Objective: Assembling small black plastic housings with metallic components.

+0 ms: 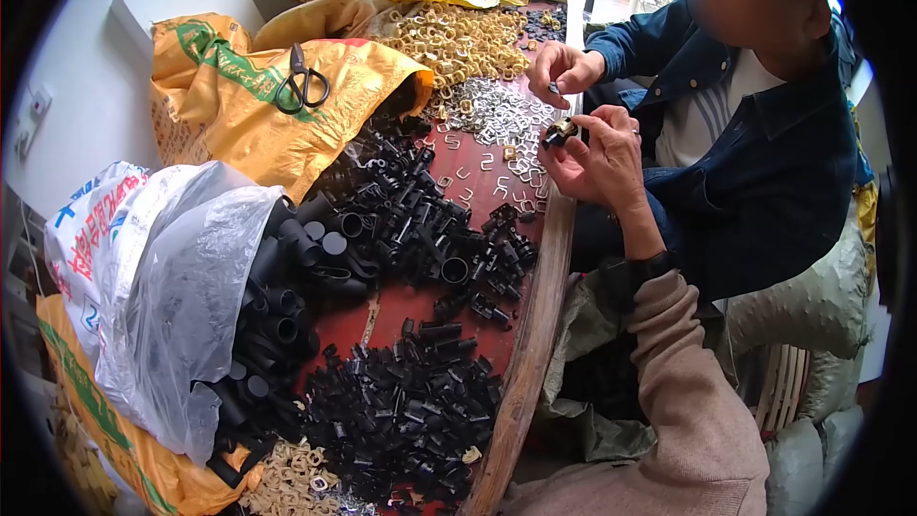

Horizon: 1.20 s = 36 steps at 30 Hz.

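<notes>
Above the bench (531, 363) edge, the right hand (613, 161) pinches a black-and-gold fitting (557, 137), likely steadying it; left hand's fingers unseen.

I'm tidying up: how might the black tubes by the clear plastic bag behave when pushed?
The black tubes would probably roll, given their round walls. They are likely light for their size, since several open ends show hollows. Loosely heaped, they may slide apart.

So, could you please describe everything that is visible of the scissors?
The scissors have short, dark, metal-looking blades and two large black loop handles. They lie on the printed orange sack, blades toward the picture's top, loops toward the bottom. The blades look closed. Only the sack touches them.
</notes>
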Available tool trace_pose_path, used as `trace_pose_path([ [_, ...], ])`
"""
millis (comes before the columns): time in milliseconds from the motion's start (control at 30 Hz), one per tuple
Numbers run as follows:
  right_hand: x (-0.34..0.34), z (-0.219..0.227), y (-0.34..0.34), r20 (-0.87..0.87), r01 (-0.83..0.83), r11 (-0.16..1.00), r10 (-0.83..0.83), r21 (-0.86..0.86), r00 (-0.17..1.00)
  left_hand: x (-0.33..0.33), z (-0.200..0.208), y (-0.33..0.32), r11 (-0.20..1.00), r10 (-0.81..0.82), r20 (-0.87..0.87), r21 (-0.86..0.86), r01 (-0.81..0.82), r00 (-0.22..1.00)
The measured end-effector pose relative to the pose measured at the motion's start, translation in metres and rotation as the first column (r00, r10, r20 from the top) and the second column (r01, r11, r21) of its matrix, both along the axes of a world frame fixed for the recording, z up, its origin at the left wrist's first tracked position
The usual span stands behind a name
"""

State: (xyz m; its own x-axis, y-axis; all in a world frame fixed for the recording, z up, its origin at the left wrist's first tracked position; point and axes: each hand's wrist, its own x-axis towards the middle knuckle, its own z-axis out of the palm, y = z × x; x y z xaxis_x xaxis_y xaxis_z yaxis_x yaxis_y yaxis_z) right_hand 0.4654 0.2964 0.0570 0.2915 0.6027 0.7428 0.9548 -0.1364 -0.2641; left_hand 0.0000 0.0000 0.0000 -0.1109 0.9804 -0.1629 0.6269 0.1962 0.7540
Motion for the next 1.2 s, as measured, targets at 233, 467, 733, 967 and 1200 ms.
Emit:
trace_pose_path([
  [233,-0.006,0.003,-0.003,0.011,-0.085,0.974,0.085,0.210,0.996,0.007,0.009,0.006,1.000,0.020,0.008,0.001,-0.020,1.000],
  [467,-0.021,0.005,-0.006,0.103,-0.048,0.989,0.033,0.138,0.994,0.007,0.005,0.004,1.000,0.024,0.020,-0.012,-0.024,1.000],
  [733,-0.019,0.001,-0.004,0.128,-0.021,0.995,0.009,0.099,0.992,0.006,0.001,0.003,0.999,0.033,0.031,-0.029,-0.033,0.999],
  [967,-0.070,0.003,-0.008,0.051,-0.263,0.925,0.259,0.276,0.964,-0.002,0.009,-0.005,0.995,0.098,-0.008,-0.014,-0.098,0.995],
  [1200,-0.166,-0.034,-0.064,-0.064,-0.801,0.596,0.803,0.057,0.592,0.008,0.007,0.002,0.998,0.062,0.027,-0.028,-0.061,0.998],
])
